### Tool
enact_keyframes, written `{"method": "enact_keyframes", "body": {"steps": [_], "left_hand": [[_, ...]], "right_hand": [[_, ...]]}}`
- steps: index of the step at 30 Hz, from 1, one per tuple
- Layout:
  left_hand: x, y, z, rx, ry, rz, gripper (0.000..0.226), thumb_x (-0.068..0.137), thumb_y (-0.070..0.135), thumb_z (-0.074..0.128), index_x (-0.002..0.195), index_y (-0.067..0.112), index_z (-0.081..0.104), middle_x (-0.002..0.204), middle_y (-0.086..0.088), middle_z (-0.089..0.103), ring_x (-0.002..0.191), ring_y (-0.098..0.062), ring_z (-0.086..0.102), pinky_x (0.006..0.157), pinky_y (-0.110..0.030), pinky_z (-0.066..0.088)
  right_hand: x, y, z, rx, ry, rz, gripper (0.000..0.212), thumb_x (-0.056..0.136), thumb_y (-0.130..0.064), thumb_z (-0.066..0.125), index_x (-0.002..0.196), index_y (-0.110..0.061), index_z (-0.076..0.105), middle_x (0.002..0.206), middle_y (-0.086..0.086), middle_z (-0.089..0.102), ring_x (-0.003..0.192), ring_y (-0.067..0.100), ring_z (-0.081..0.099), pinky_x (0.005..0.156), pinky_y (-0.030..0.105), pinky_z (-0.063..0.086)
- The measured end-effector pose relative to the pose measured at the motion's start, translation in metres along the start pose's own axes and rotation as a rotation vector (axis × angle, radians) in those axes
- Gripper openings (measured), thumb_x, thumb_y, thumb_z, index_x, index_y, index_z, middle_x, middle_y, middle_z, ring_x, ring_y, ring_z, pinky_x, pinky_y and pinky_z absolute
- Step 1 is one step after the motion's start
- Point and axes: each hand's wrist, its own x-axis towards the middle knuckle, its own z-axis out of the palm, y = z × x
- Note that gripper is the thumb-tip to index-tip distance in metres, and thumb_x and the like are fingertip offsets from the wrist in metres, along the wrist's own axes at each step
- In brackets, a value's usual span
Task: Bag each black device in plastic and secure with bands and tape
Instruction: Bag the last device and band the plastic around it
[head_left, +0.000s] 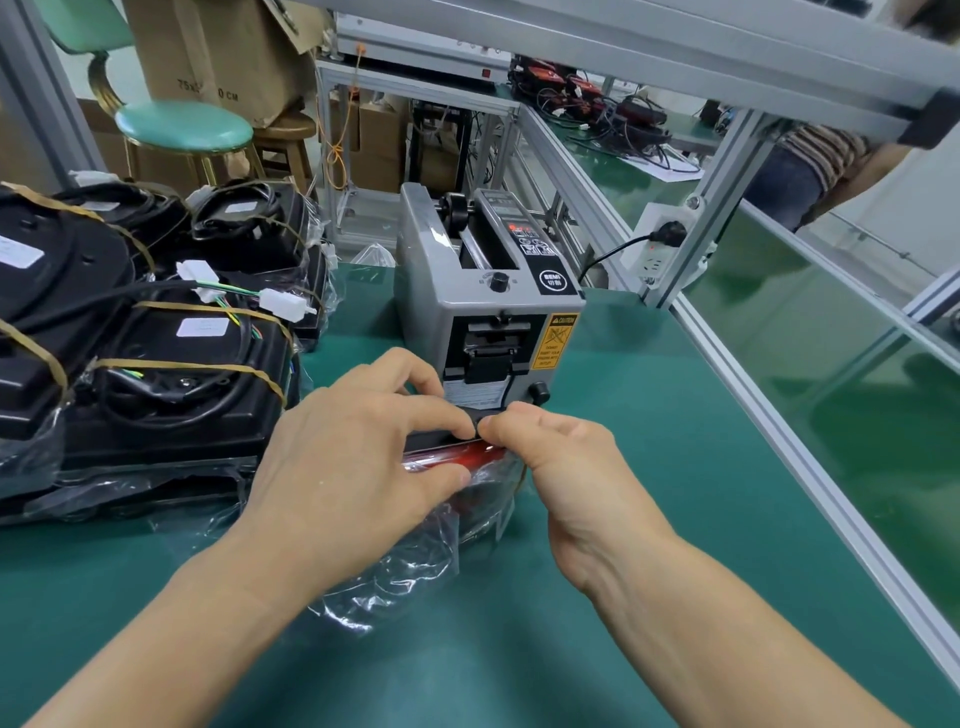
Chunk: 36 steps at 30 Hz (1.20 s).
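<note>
Taping now: left hand (358, 447) & right hand (550, 447) pinch plastic over the bagged black device (441, 441) between them; banded bagged units (171, 374) stacked left look done, tape dispenser (488, 301) just ahead.

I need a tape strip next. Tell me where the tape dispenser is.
In the head view, the grey tape dispenser stands on the green table at centre, just behind both hands, with the stack of bagged devices to its left.
</note>
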Motion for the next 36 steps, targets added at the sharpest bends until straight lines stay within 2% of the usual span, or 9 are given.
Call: {"method": "enact_keyframes", "body": {"steps": [4, 9, 12, 18, 23, 26, 28, 31, 36], "left_hand": [[0.0, 0.001, 0.0, -0.017, -0.002, 0.013, 0.021, 0.066, 0.041, 0.079, 0.085, 0.045, 0.07, 0.094, 0.019, 0.055, 0.087, -0.012, 0.056, 0.074, -0.042, 0.048], [0.001, 0.001, 0.002, -0.04, 0.016, 0.031, 0.021, 0.064, 0.032, 0.086, 0.081, 0.037, 0.074, 0.088, 0.016, 0.058, 0.081, -0.016, 0.058, 0.074, -0.043, 0.049], [0.001, 0.0, 0.002, -0.048, 0.034, 0.061, 0.019, 0.066, 0.038, 0.084, 0.082, 0.036, 0.076, 0.084, 0.015, 0.058, 0.077, -0.014, 0.06, 0.071, -0.042, 0.05], [0.001, -0.003, 0.0, -0.057, 0.026, 0.047, 0.019, 0.069, 0.039, 0.08, 0.087, 0.038, 0.075, 0.084, 0.016, 0.058, 0.072, -0.002, 0.054, 0.071, -0.041, 0.05], [0.001, -0.003, -0.003, 0.096, -0.099, 0.031, 0.039, 0.077, 0.056, 0.058, 0.115, 0.05, 0.061, 0.12, 0.025, 0.05, 0.1, -0.002, 0.051, 0.082, -0.036, 0.049], [0.002, 0.0, -0.002, 0.303, -0.219, 0.048, 0.056, 0.08, 0.065, 0.032, 0.134, 0.057, 0.04, 0.143, 0.03, 0.035, 0.126, -0.001, 0.039, 0.098, -0.029, 0.04], [0.005, 0.0, -0.001, 0.316, -0.224, 0.064, 0.056, 0.08, 0.066, 0.033, 0.134, 0.056, 0.041, 0.14, 0.032, 0.039, 0.123, 0.0, 0.046, 0.099, -0.027, 0.04], [0.005, -0.002, -0.006, -0.006, -0.209, 0.024, 0.05, 0.064, 0.06, 0.056, 0.111, 0.047, 0.067, 0.12, 0.035, 0.055, 0.109, 0.003, 0.057, 0.097, -0.031, 0.043], [-0.003, -0.006, -0.005, -0.514, -0.026, 0.059, 0.041, 0.06, 0.048, 0.069, 0.101, 0.042, 0.072, 0.117, 0.022, 0.063, 0.108, 0.001, 0.06, 0.09, -0.014, 0.046]], "right_hand": [[0.003, 0.003, -0.001, -0.058, 0.064, 0.015, 0.013, 0.075, -0.003, 0.068, 0.078, 0.009, 0.066, 0.086, 0.006, 0.058, 0.074, 0.012, 0.054, 0.06, 0.016, 0.044], [0.006, 0.004, -0.008, -0.072, 0.179, -0.074, 0.02, 0.083, -0.008, 0.064, 0.098, -0.021, 0.061, 0.09, -0.006, 0.06, 0.069, 0.001, 0.055, 0.052, 0.007, 0.041], [0.004, 0.007, -0.005, -0.21, 0.058, -0.181, 0.009, 0.081, -0.026, 0.071, 0.089, -0.025, 0.065, 0.094, -0.007, 0.064, 0.075, -0.004, 0.057, 0.069, 0.013, 0.042], [0.013, 0.012, -0.003, -0.291, 0.037, -0.259, 0.019, 0.086, -0.015, 0.064, 0.069, -0.023, 0.065, 0.092, -0.005, 0.062, 0.08, 0.002, 0.057, 0.077, 0.02, 0.042], [0.023, 0.018, -0.009, -0.212, 0.03, -0.264, 0.017, 0.093, -0.012, 0.057, 0.079, -0.02, 0.063, 0.08, -0.004, 0.062, 0.075, 0.011, 0.055, 0.073, 0.029, 0.047], [0.024, 0.025, -0.021, -0.134, -0.017, -0.168, 0.008, 0.096, -0.022, 0.057, 0.095, -0.018, 0.064, 0.094, 0.001, 0.068, 0.083, 0.012, 0.06, 0.076, 0.027, 0.05], [0.025, 0.033, -0.032, -0.113, -0.128, -0.079, 0.031, 0.089, -0.043, 0.062, 0.112, -0.023, 0.062, 0.112, -0.001, 0.069, 0.098, 0.01, 0.064, 0.086, 0.027, 0.05], [0.02, 0.045, -0.052, -0.156, -0.309, -0.031, 0.078, 0.067, -0.061, 0.075, 0.135, -0.035, 0.045, 0.135, -0.01, 0.057, 0.124, 0.005, 0.053, 0.109, 0.034, 0.039], [0.013, 0.04, -0.063, -0.096, -0.344, -0.249, 0.095, 0.052, -0.021, 0.088, 0.137, -0.031, 0.045, 0.132, -0.007, 0.061, 0.122, 0.018, 0.058, 0.1, 0.034, 0.048]]}}
